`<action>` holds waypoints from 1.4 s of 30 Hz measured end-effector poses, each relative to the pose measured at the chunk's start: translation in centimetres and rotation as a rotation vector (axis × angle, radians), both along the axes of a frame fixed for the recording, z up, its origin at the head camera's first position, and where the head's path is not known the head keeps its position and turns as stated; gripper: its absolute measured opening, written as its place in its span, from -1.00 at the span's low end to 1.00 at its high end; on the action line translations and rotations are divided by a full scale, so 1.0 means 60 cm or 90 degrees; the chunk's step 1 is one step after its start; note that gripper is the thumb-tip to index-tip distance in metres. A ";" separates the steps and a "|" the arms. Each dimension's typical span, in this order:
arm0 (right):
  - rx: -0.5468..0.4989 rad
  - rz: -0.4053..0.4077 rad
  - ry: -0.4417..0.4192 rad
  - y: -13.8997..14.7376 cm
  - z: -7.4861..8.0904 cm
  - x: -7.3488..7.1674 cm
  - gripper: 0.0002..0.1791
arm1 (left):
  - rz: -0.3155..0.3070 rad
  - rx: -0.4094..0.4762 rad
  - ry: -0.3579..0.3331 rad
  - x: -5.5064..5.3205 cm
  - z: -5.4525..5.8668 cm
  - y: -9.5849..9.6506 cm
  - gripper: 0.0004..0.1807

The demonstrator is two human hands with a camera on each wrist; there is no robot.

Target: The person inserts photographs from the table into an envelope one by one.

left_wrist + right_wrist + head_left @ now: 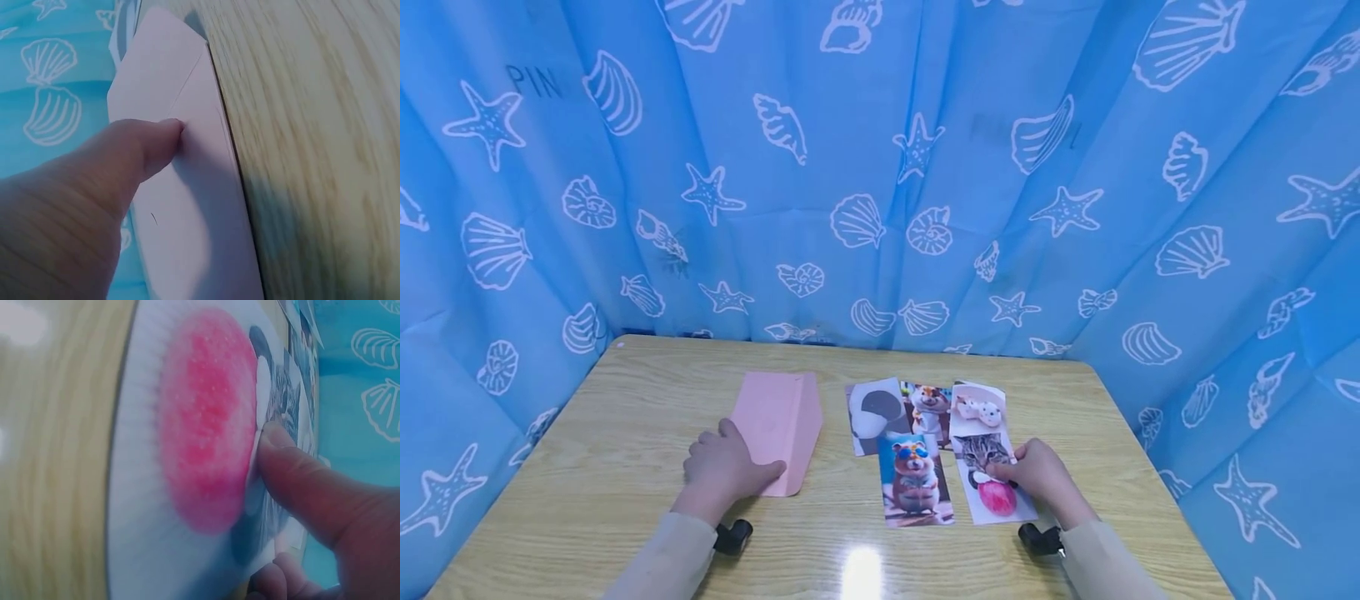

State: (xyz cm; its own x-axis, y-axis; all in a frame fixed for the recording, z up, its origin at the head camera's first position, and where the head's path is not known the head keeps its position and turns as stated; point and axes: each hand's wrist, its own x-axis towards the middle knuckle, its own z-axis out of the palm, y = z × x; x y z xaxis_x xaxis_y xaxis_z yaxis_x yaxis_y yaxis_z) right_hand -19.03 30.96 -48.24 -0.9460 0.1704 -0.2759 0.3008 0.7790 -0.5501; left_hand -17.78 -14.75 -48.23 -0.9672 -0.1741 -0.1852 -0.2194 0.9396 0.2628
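A pink envelope (767,417) lies on the table at left, its pointed flap toward the right. My left hand (722,462) rests on its lower left part, fingers spread and reaching past its left edge. In the left wrist view, the thumb (147,147) presses on the envelope's face. My right hand (1045,475) pinches the right edge of a photo with a pink round shape (997,498), thumb on top and fingertips at the edge. A cat photo (983,450) overlaps it right by the thumb. Above is a photo of white figures (979,408).
Left of my right hand lies a hamster photo with blue sunglasses (914,483). Behind it are a grey-and-white photo (874,408) and another animal photo (929,404), overlapping. A blue seashell curtain (880,167) hangs behind the wooden table (647,400).
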 end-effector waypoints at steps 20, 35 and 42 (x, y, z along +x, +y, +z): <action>-0.015 0.022 0.065 0.002 0.008 0.002 -0.60 | -0.044 0.005 0.054 0.006 0.000 -0.022 0.03; -0.110 0.033 0.086 0.004 0.049 -0.009 -0.58 | -0.068 0.036 0.106 0.014 0.004 -0.026 -0.05; -0.184 0.027 0.113 -0.027 0.059 -0.020 -0.52 | -0.090 0.053 0.126 0.012 0.003 -0.019 -0.02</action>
State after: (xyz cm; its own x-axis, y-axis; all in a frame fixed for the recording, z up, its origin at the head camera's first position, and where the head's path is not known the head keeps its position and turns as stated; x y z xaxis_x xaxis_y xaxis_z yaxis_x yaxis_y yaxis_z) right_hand -20.21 29.37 -44.70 -0.9880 0.0688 -0.1380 0.1517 0.5926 -0.7911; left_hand -17.07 -15.90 -48.04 -0.9996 -0.0273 0.0019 -0.0247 0.9306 0.3651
